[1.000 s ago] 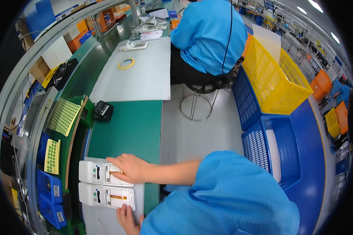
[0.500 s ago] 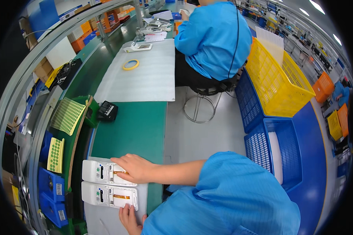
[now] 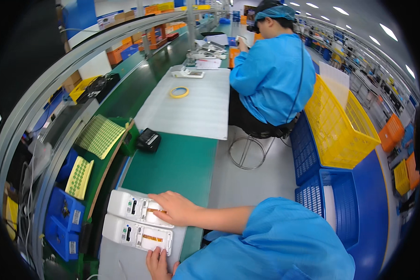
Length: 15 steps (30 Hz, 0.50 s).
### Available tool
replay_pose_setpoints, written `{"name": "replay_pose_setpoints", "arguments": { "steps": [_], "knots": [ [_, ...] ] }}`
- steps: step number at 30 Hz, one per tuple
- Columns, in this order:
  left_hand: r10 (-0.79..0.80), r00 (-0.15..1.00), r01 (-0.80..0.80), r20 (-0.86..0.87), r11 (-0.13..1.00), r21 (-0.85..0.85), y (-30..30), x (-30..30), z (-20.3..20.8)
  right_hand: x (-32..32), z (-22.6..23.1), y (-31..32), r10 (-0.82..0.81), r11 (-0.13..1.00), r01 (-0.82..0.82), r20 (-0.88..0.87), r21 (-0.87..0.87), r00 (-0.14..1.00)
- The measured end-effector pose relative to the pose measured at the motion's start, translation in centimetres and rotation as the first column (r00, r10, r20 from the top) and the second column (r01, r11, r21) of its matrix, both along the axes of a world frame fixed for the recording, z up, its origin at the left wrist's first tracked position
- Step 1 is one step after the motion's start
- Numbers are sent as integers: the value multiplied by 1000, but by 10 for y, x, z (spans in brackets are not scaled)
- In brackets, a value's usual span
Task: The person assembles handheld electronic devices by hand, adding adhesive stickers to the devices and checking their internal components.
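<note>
Two white plastic device housings lie side by side on a pale foam sheet (image 3: 121, 261). Each has an open recess with an orange flat ribbon cable inside. Over the right end of the upper housing (image 3: 121, 203) lies my right hand (image 3: 177, 208). Its fingers stretch across the top edge, and the thumb side rests near the ribbon cable (image 3: 157, 211). On the lower housing (image 3: 116, 228), the fingertips of my left hand (image 3: 158, 265) touch the near right corner, fingers apart. That housing's ribbon cable (image 3: 152, 238) shows fully.
Sticker sheets (image 3: 101, 135) and blue parts bins (image 3: 63, 233) line the left. A black box-shaped item (image 3: 148, 140) sits on the green mat (image 3: 177, 163). Farther off is a tape roll (image 3: 178, 92). A seated co-worker (image 3: 275, 74) is ahead, beside yellow (image 3: 338, 126) and blue crates (image 3: 350, 200).
The view has tilted up and shifted, so the bench appears lower and farther right. Both hands stay on their housings, with only slight finger movement.
</note>
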<state>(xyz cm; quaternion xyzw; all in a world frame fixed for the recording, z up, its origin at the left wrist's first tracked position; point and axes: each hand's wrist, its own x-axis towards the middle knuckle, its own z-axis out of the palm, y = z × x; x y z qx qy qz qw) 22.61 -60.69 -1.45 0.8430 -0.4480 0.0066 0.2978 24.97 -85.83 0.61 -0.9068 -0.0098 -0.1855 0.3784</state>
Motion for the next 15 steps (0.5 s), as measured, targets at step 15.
{"name": "replay_pose_setpoints", "arguments": {
  "steps": [15],
  "knots": [
    [61, 992, -62, -110, 998, -6, -1, -8, 14, 2, 4, 4, -2, 997, 2, 0, -82, 1000]
  ]
}}
